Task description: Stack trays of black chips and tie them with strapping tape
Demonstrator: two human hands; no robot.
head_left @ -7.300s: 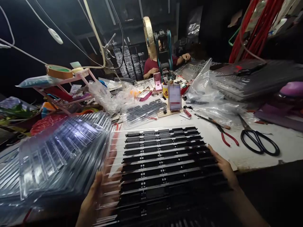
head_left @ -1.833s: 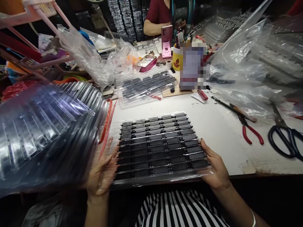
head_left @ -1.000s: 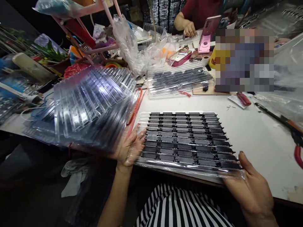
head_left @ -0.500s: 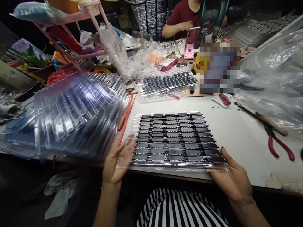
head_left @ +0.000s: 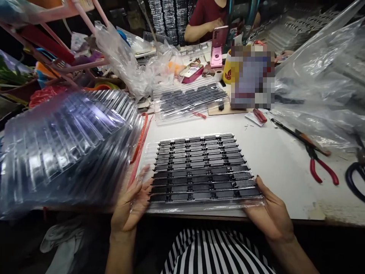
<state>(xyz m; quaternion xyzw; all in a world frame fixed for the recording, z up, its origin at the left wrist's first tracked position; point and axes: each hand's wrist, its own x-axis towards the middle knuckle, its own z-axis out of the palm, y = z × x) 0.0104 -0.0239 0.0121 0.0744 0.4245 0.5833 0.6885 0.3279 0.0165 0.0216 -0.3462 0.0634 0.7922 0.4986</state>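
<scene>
A clear plastic tray (head_left: 146,156) filled with rows of black comb-toothed strips (head_left: 199,167) is held between both hands at the table's front edge. My left hand (head_left: 129,207) grips its left side, the fingers partly seen through the plastic. On the right side, my right hand (head_left: 270,211) has its thumb on the rim and its fingers underneath. To the left lies a fanned stack of clear ridged trays (head_left: 62,140). Farther back on the white table (head_left: 285,163) rests another clear tray (head_left: 189,99) with black strips in it.
Red-handled pliers (head_left: 321,169) and dark-handled scissors (head_left: 356,177) lie at the right, near a large plastic sheet (head_left: 319,91). A phone on a pink stand (head_left: 218,47) stands at the back, before a person in a dark red shirt (head_left: 203,19). Clear bags (head_left: 122,64) crowd the back left.
The view has turned somewhat to the right, so the scene sits farther left and the scissors show more fully. Both hands still hold the filled tray, at nearly the same place over the table.
</scene>
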